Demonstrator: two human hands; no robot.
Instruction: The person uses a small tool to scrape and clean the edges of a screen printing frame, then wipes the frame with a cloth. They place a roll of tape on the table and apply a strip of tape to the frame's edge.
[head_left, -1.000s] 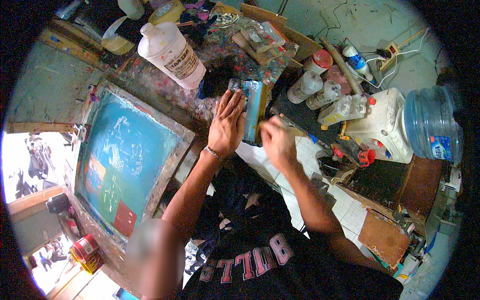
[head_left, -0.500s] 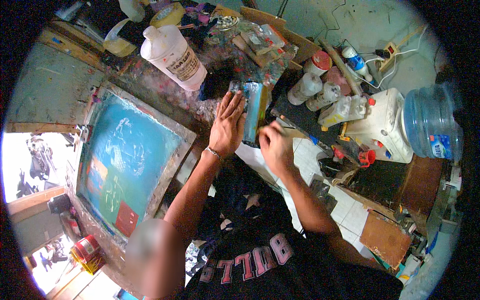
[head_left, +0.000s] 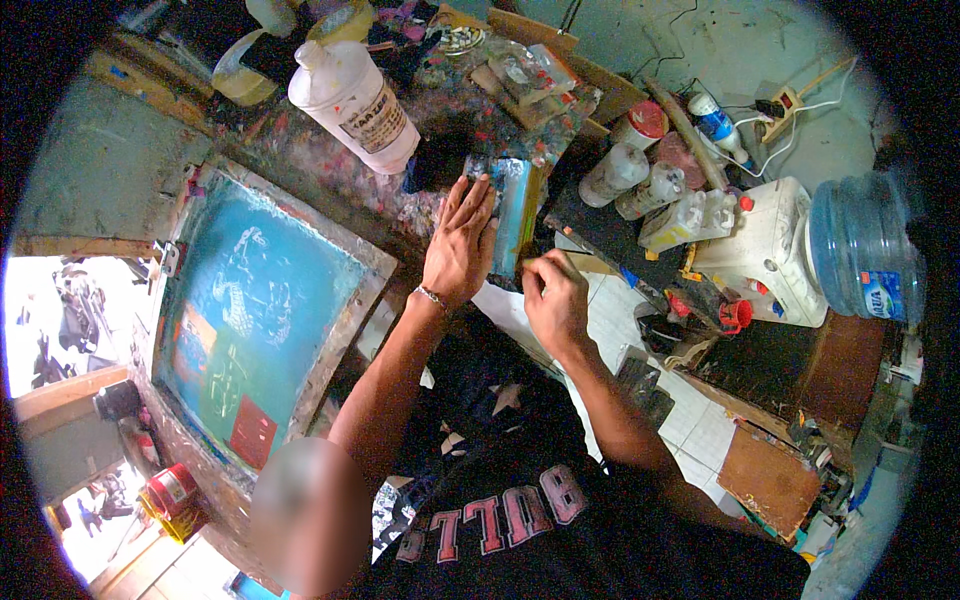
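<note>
I locate the block (head_left: 514, 205), blue with a yellow-brown right side, at the near right corner of the stained counter (head_left: 465, 105). I lay the left hand (head_left: 459, 252) flat on the block's left part, fingers extended and close together. I set the right hand (head_left: 557, 300) at the block's near end, fingers curled, thumb against forefinger; I cannot tell what they pinch. A white bottle (head_left: 352, 105) is on the counter, left of the block. A framed blue screen (head_left: 285, 265) is near the counter's near edge, left of the left forearm. Clear bottles (head_left: 615, 176) stand beyond its right edge, near a white canister (head_left: 765, 245).
</note>
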